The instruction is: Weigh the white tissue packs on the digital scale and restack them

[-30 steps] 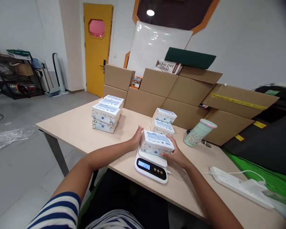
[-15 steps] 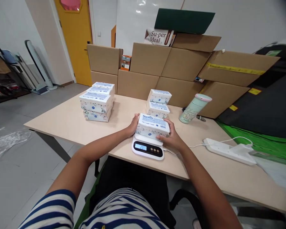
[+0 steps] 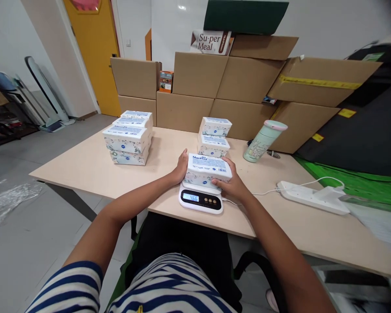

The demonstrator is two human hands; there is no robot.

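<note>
A white tissue pack (image 3: pixel 207 168) with blue print rests on a small digital scale (image 3: pixel 201 201), whose lit display reads what looks like 466. My left hand (image 3: pixel 180 167) presses flat along the pack's left side. On the other side my right hand (image 3: pixel 232 183) grips it, thumb across the front and fingers round the right edge. Just behind stand more tissue packs (image 3: pixel 214 145), partly hidden by the held one. A larger pile of tissue packs (image 3: pixel 127 144) sits on the left of the table.
Right of the packs, a mint-green tumbler (image 3: pixel 262 142) stands on the table (image 3: pixel 169 204). A white power strip (image 3: pixel 313 198) with cables lies at the right. Stacked cardboard boxes (image 3: pixel 195 76) line the table's back edge.
The scale's reading has risen from about 207 to about 466. Both hands stay on the tissue pack, which sits in nearly the same place. The camera view has shifted slightly.
</note>
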